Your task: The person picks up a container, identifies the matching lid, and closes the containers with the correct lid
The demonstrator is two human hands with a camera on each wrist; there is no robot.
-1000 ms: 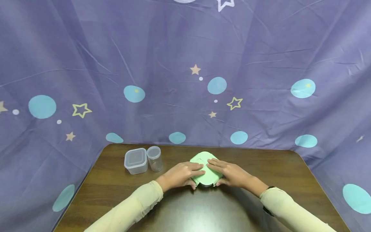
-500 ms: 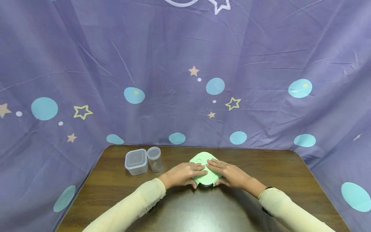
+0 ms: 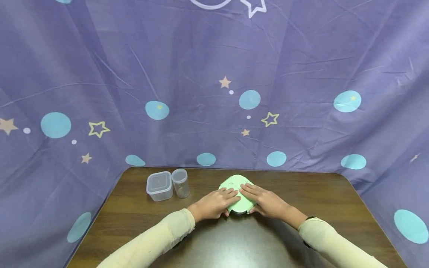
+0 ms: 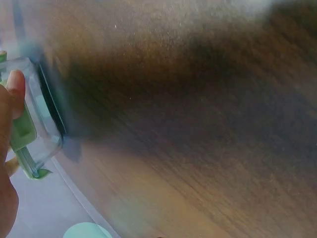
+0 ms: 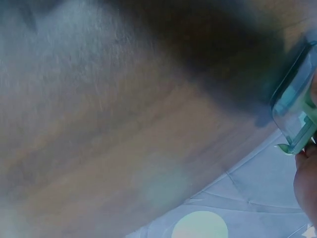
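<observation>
A food container with a light green lid sits on the table between both hands. My left hand holds its left side, fingers spread over the lid and thumb low at the edge. In the left wrist view that thumb lies on a green side flap, above the clear container wall. The right hand holds the opposite side, fingers on the lid and thumb at the near edge. The right wrist view shows the clear container partly, with a green flap hanging outward; most of that hand is cut off.
On the left of the wooden table stand a square clear lidded box and, close beside it, a clear round jar. A purple curtain hangs behind the table's far edge.
My left hand has shifted slightly, its fingers a little further over the lid and its thumb more tucked in at the side. The right hand and the container stay in place.
</observation>
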